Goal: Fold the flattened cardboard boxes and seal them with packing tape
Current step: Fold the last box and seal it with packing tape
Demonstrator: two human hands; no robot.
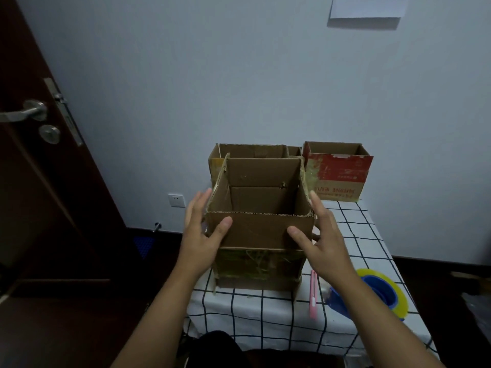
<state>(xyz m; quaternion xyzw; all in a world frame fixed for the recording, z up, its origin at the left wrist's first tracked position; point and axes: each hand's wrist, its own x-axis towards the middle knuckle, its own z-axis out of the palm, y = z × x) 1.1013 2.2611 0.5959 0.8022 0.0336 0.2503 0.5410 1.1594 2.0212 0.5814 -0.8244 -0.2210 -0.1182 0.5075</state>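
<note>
red-and-white box point(340, 176), red print along its front, too blurred to read

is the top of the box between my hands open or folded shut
Open. All four top flaps of the cardboard box stand upright, showing its empty interior; left hand and right hand press its sides.

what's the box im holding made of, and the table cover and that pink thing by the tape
Box: corrugated cardboard, matte brown; fluting shows along the cut top edge.
Table cover: looks like woven cloth, white with a dark grid; it drapes and wrinkles over the edge.
Pink thing: probably smooth plastic, likely a small cutter; too small to confirm.
</note>
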